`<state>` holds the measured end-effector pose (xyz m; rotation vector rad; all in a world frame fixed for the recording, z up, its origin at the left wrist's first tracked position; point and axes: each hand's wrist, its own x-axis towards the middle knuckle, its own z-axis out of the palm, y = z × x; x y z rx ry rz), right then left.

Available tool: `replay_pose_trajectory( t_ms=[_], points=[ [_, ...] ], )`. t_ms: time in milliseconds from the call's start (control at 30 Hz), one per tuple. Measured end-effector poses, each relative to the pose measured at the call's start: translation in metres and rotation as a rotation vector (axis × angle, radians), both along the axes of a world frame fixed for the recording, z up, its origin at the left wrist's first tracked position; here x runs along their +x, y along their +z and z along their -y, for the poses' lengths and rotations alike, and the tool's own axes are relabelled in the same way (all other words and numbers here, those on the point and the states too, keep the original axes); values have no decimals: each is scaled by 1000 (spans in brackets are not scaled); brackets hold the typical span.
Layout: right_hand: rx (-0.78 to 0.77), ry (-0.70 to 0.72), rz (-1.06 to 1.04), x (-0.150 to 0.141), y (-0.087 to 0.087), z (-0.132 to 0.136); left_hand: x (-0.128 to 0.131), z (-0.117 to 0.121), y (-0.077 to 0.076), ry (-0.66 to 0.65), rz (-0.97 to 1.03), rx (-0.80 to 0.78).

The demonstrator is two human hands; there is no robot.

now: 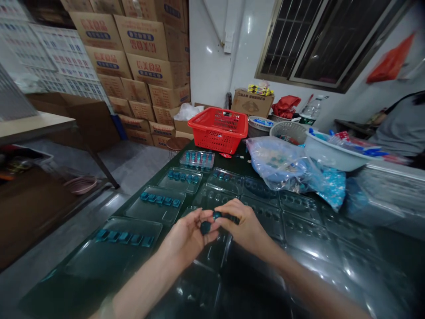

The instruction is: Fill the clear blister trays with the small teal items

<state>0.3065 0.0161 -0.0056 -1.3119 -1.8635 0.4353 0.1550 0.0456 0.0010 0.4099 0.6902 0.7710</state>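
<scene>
My left hand (186,237) and my right hand (244,223) meet over the dark table (262,283), fingers pinched together. The left fingertips hold a small dark teal piece (205,227). The right fingers pinch another small teal piece (217,215) and hold a few more dark ones (232,218). Below the hands lie clear plastic blister trays (212,254). To the left, several trays (114,241) carry rows of teal pieces (124,237).
A red basket (219,128) stands at the table's far end, beside a plastic bag of blue pieces (285,164), a white basin (335,153) and woven baskets (288,131). Cardboard boxes (142,66) are stacked at the back left. Another person (403,126) sits at far right.
</scene>
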Motion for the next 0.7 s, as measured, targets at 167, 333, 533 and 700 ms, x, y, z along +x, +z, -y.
replay_pose_trajectory(
  t_ms=[167, 333, 533, 700],
  points=[
    [-94, -230, 44, 44, -8, -41, -5, 3, -3, -66, -80, 78],
    [-135, -347, 225, 92, -15, -116, -13, 3, -7, -105, -106, 93],
    [-270, -353, 482, 93, -30, -160, -16, -6, -8, -101, -152, 78],
    [-379, -372, 625, 96, -31, -162, -19, -11, -11, -121, -152, 83]
  ],
)
